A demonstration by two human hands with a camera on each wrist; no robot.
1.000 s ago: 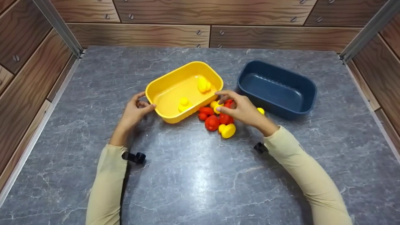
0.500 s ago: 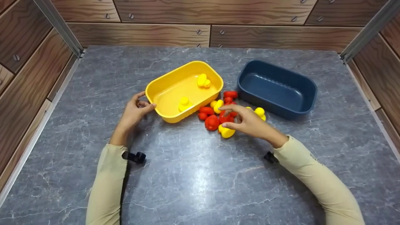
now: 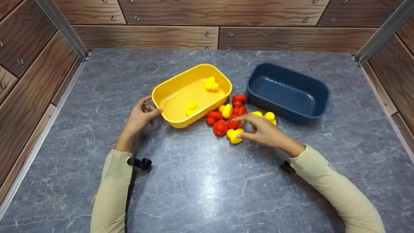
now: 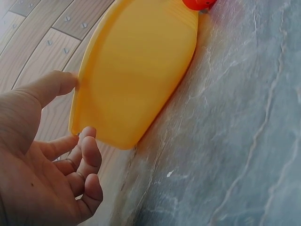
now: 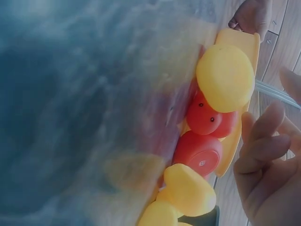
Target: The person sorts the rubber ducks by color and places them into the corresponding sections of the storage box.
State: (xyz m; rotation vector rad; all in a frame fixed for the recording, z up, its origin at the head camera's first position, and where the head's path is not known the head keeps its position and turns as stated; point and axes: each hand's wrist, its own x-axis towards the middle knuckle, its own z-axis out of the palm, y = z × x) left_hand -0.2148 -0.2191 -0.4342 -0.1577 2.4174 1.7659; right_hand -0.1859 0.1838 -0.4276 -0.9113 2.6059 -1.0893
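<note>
My left hand (image 3: 139, 116) is at the left end of a yellow bin (image 3: 174, 79). In the left wrist view, the thumb and a finger of that hand (image 4: 51, 160) touch the bin's rim, the other fingers loosely bent. Two yellow rubber ducks (image 3: 212, 84) lie inside this bin. My right hand (image 3: 266, 131) hovers at the pile of small red and yellow ducks, thumb and fingers apart. Its thumb tip overlaps a yellow duck (image 3: 235, 136) in the head view; the right wrist view shows a gap between the fingers and the ducks. A red duck (image 3: 220, 128) lies beside that one.
A dark blue bin (image 3: 288, 92) stands to the right of the yellow one. More yellow ducks (image 3: 269, 117) lie at its front wall, partly behind my right hand. The grey marbled table (image 3: 194, 181) is bordered by wood-patterned walls (image 3: 145, 37).
My right hand has moved from the yellow bin's near rim, right and towards me, to the front of the pile. The duck at the bin's right end has shifted slightly; my left hand stays put.
</note>
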